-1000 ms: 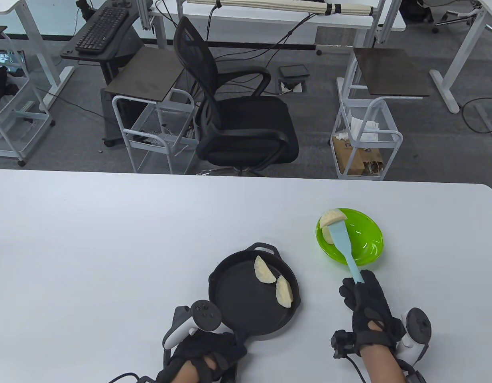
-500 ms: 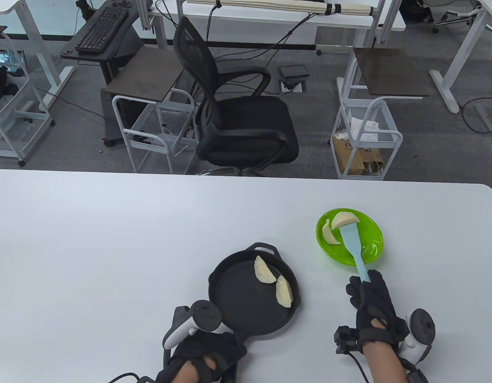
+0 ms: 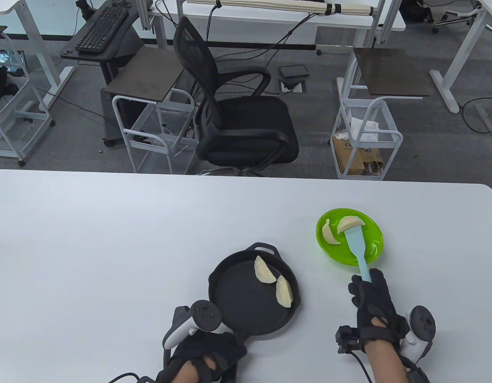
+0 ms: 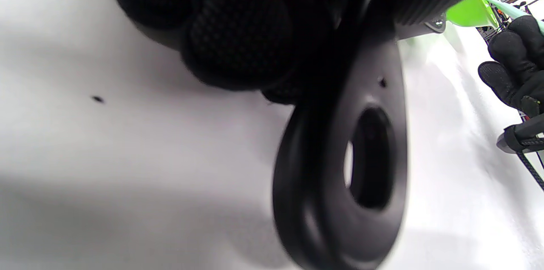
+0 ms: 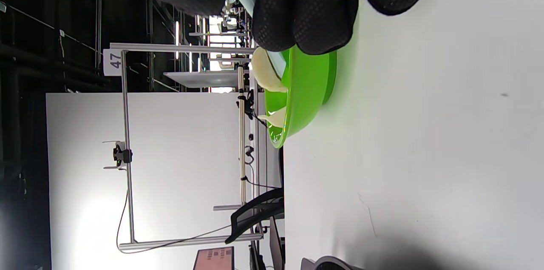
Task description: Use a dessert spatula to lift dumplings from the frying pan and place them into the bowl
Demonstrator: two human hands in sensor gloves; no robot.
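With the right hand (image 3: 373,305) gripping the blue dessert spatula (image 3: 357,247) and the left hand (image 3: 208,351) clamped on the frying pan (image 3: 234,299) handle, the balanced dumpling (image 3: 348,223), over the green bowl (image 3: 371,243) at right, might slide past the rim if tipped carelessly.

A white counter (image 3: 110,239) carries a black frying pan (image 3: 246,303) near its front edge and a green bowl (image 3: 373,239) to the pan's right.
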